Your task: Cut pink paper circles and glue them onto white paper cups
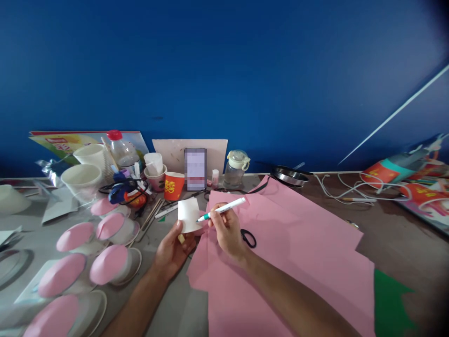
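My left hand [172, 252] is closed on a small white paper piece [188, 214], thumb on its front and fingers behind. A small yellowish bit [181, 238] shows by those fingers. In my right hand [226, 231] is a white marker [228, 205] with a green band, its tip at the right edge of the white paper. Pink paper sheets [298, 252] lie beneath my right hand and forearm. Close to the right wrist, the black handle of a pair of scissors [249, 238] rests on the pink paper.
Several paper cups with pink tops [109, 264] lie at left. Behind stand stacked white cups [82, 175], a red cup [174, 186], a phone [195, 169] and a water jug [236, 168]. Rolls of tape [289, 176] and white cables [345, 189] lie at right.
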`<action>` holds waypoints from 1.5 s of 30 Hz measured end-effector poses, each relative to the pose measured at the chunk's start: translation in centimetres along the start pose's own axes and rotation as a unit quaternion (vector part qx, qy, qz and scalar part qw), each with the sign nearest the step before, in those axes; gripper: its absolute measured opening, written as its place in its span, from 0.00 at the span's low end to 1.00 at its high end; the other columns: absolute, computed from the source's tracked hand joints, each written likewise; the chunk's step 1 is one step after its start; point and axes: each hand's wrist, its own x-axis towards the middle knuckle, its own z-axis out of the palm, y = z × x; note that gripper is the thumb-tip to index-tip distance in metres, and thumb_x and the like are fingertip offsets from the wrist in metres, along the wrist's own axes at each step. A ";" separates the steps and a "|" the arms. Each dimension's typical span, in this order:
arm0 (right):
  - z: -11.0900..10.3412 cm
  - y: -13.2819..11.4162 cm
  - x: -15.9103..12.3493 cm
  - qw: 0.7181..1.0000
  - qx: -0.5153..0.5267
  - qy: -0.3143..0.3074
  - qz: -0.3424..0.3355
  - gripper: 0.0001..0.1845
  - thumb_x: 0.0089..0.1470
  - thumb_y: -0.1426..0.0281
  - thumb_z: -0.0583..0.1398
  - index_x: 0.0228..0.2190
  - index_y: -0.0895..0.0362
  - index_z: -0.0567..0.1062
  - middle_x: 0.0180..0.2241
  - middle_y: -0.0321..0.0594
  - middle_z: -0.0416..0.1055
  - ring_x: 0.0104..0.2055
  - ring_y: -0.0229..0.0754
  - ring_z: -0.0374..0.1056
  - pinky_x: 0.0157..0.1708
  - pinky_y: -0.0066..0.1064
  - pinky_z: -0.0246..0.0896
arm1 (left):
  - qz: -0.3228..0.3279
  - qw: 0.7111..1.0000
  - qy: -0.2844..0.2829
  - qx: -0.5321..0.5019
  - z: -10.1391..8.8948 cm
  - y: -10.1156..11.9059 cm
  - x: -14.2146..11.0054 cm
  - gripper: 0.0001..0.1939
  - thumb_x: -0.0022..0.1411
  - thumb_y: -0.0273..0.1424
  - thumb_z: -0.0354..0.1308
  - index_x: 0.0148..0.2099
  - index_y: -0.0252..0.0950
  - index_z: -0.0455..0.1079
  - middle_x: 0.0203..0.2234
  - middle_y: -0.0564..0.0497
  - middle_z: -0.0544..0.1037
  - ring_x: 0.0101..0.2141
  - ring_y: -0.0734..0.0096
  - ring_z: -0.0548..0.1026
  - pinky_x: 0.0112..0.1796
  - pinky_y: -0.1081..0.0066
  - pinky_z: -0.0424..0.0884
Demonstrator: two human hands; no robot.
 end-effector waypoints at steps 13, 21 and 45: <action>0.0 0.4 0.0 1.000 -0.013 0.002 -0.012 0.10 0.56 0.66 0.55 0.25 0.56 0.64 0.20 0.31 0.62 0.22 0.33 0.58 0.22 0.24 0.53 | -0.006 1.000 0.022 -0.001 0.4 0.2 -0.3 0.06 0.59 0.30 0.60 0.33 0.31 0.70 0.17 0.55 0.69 0.15 0.80 0.60 0.21 0.75 0.66; 0.0 0.2 0.0 1.000 -0.013 -0.005 -0.003 0.09 0.56 0.66 0.55 0.25 0.56 0.64 0.20 0.31 0.62 0.22 0.33 0.58 0.23 0.25 0.54 | 0.004 1.000 0.014 -0.004 0.3 0.1 -0.2 0.09 0.56 0.32 0.63 0.34 0.31 0.71 0.18 0.55 0.70 0.14 0.82 0.59 0.21 0.75 0.65; -0.4 0.8 -0.2 0.999 -0.033 -0.021 -0.023 0.08 0.57 0.66 0.55 0.28 0.56 0.66 0.21 0.32 0.63 0.23 0.33 0.59 0.24 0.25 0.55 | 0.002 1.000 0.014 -0.004 0.7 0.2 -0.3 0.07 0.56 0.31 0.62 0.32 0.32 0.69 0.17 0.55 0.70 0.14 0.82 0.60 0.20 0.75 0.65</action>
